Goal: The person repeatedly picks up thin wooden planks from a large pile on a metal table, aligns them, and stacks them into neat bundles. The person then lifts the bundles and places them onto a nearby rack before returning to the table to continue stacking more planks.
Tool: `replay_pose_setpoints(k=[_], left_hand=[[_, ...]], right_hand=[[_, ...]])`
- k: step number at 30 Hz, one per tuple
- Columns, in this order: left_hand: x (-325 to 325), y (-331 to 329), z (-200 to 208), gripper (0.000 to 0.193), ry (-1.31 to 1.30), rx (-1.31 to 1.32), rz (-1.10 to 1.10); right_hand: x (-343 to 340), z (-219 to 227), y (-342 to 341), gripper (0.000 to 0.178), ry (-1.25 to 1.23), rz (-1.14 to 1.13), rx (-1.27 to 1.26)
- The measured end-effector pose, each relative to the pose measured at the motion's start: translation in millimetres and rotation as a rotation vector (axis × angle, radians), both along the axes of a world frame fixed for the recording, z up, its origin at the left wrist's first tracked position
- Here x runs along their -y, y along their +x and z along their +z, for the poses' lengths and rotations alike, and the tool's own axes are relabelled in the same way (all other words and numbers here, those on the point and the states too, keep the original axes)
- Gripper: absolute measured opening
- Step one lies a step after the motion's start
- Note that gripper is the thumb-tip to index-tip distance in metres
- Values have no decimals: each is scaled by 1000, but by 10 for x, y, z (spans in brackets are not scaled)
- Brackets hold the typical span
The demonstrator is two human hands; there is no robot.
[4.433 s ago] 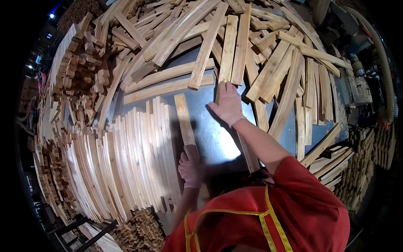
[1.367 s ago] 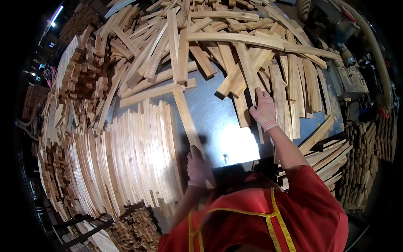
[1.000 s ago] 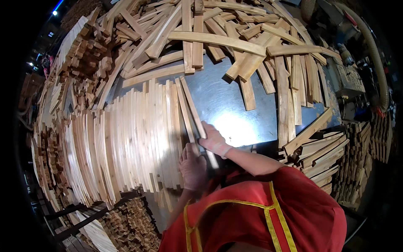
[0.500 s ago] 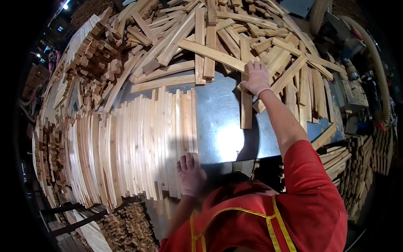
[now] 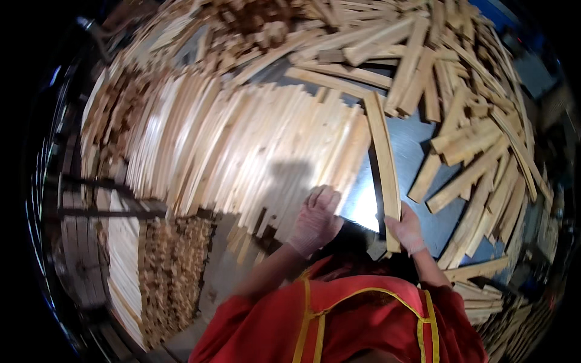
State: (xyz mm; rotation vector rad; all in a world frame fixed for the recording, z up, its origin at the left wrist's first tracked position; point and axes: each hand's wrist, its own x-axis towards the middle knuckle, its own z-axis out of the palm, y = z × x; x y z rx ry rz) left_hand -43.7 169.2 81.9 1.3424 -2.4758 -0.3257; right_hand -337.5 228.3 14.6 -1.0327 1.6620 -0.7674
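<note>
My right hand (image 5: 407, 228) is closed round the near end of a long wooden slat (image 5: 382, 163). The slat stretches away from me over the shiny metal table (image 5: 417, 136), just right of a row of slats (image 5: 290, 130) laid side by side. At the row's near right corner rests my left hand (image 5: 318, 221), its fingers lying over the slat ends and gripping nothing that I can see. Both hands wear pale, thin gloves.
A jumbled heap of loose slats (image 5: 475, 142) covers the table's right and far sides. Stacked wood (image 5: 172, 272) stands low at the near left, beside a dark metal bar (image 5: 112, 213). More stacked pieces (image 5: 260, 27) lie at the far left.
My right hand has come back from the heap toward my body, bringing a slat beside the row. My view has turned left. My left hand stays at the row's near right corner.
</note>
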Motion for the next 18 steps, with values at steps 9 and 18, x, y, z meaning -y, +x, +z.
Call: replay_pose_setpoints(k=[9,18], left_hand=[[455,1006,497,16,143,366,-42],[1284,2897,-13,73,18,614,665]], right_hand=[[512,1038,862,65,-697,499,-777],[325,437,-239,70,-241,-268,-664]])
